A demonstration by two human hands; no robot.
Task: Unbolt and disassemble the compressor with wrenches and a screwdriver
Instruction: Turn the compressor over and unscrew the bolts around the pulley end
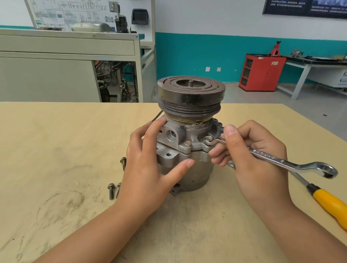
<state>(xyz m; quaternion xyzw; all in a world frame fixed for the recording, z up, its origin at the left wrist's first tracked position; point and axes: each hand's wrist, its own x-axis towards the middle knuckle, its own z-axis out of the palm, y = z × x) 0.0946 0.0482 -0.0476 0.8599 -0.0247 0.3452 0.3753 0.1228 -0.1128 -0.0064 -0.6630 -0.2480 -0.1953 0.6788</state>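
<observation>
Compressor stands upright at frame centre on the plywood tabletop, dark grooved pulley on top, threaded shaft stub poking out of its hub.

Left hand: flat against the left side of the housing, fingers spread and mostly straight. Fingertips reach the port block just under the pulley and the thumb lies across the lower body. It steadies, no real grip.

Right hand: closed round the shank of a double-ended ring wrench, thumb on top near the head. The far ring sits over a flange bolt on the right front of the housing; the free ring sticks out toward lower right.

I see a second flange bolt just left of it, seated in its lug.

An open-end spanner tip shows under the right fingers. I cannot tell whether it is held or lying on the table.

Three loose bolts on the table left of the compressor: two side by side, one further up, partly hidden by the left hand.

Yellow-handled screwdriver lies at lower right, shaft running under the wrench's free end.

Background: grey cabinet upper left, red cabinet right of centre.
</observation>
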